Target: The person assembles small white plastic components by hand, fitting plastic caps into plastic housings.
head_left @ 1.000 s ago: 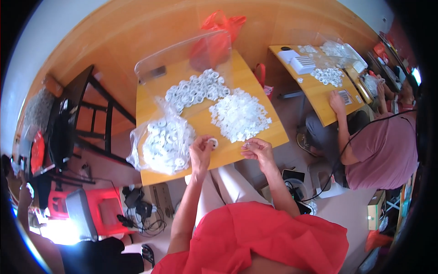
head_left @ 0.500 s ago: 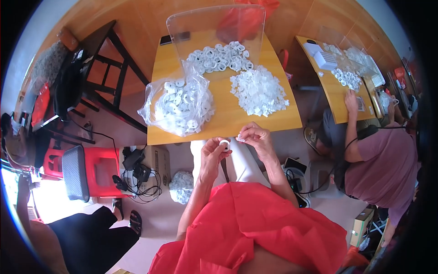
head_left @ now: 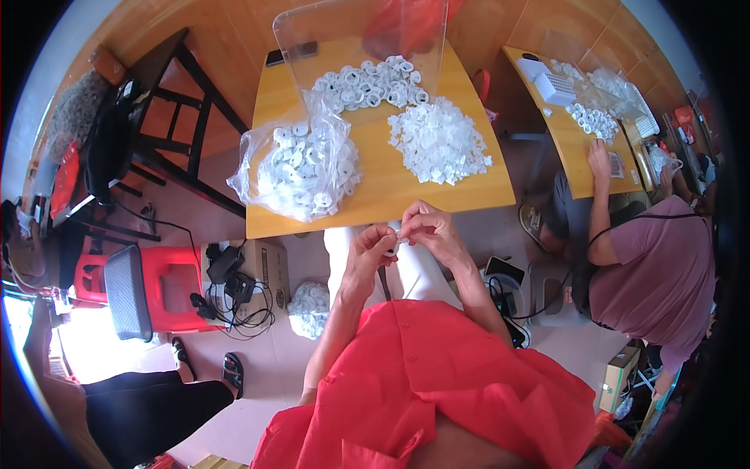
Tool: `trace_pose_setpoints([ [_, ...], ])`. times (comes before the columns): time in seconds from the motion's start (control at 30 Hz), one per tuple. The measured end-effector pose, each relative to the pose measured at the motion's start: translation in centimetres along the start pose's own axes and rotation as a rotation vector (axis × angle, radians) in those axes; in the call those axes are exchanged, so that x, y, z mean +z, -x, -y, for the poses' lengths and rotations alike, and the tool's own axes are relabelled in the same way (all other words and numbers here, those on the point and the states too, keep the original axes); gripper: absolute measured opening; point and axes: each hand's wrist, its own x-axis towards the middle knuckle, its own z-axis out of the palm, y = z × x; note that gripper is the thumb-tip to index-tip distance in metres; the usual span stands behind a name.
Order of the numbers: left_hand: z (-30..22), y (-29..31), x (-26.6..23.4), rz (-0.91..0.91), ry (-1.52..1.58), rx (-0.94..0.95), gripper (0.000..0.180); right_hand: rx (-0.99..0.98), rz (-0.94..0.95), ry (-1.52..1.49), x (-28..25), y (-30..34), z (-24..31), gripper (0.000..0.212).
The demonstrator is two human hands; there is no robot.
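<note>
Just in front of the near table edge, my left hand [head_left: 366,256] pinches a small white plastic ring [head_left: 393,250]. Fingertips of my right hand [head_left: 434,233] are closed and meet the ring's upper side, with a small translucent white piece mostly hidden between them. Beyond my hands on the wooden table [head_left: 376,184] is a clear plastic bag [head_left: 248,186] with many white rings [head_left: 293,168] inside. A loose heap of similar rings [head_left: 367,84] lies farther back, and a pile of small translucent pieces [head_left: 440,141] is on the right.
A clear upright panel [head_left: 283,47] stands over the back of the table, beside a dark phone [head_left: 291,53]. To the right, a person [head_left: 648,273] works at another table [head_left: 570,160]. Red chair [head_left: 176,285], cables [head_left: 250,301] and a cardboard box [head_left: 269,273] are at left.
My right hand has moved left and brought its small piece against the ring in my left hand. The hands were apart before. The view has shifted slightly.
</note>
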Motion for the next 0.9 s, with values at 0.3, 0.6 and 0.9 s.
trace_pose_setpoints([
  [0.3, 0.4, -0.2, -0.1, -0.091, 0.000, 0.033, 0.010, 0.006, -0.049, 0.038, 0.3, 0.4, -0.3, 0.025],
  [0.6, 0.0, 0.0, 0.0, -0.074, 0.039, 0.039, 0.016, -0.119, -0.085, 0.351, 1.4, 0.8, 0.9, 0.027],
  [0.9, 0.0, 0.3, -1.2, 0.143, 0.266, 0.061, 0.027, -0.090, -0.117, 0.388, 0.9, 0.7, 1.0, 0.025],
])
